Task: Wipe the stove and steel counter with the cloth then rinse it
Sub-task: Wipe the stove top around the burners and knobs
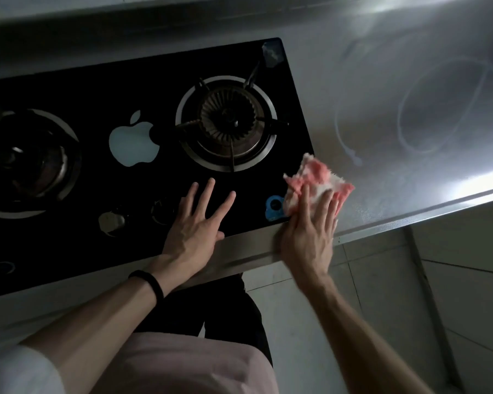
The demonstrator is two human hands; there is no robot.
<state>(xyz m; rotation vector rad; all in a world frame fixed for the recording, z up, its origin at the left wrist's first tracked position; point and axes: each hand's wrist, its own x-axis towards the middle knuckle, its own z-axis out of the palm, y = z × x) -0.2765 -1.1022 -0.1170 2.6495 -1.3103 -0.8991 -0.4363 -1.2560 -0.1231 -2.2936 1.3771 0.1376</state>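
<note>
A black glass stove (131,81) with two burners lies set into the steel counter (396,95). My right hand (310,231) presses a pink and white cloth (319,180) flat at the stove's front right corner, where glass meets steel. The cloth spreads out past my fingertips onto the counter. My left hand (197,220) rests flat on the stove's front glass, fingers spread, holding nothing. A black band circles that wrist.
The right burner (228,123) with its pot support stands just behind my hands. A blue sticker (273,207) sits beside the cloth. Two knobs (111,221) lie left of my left hand. The counter's front edge (410,220) runs below; tiled floor lies beyond.
</note>
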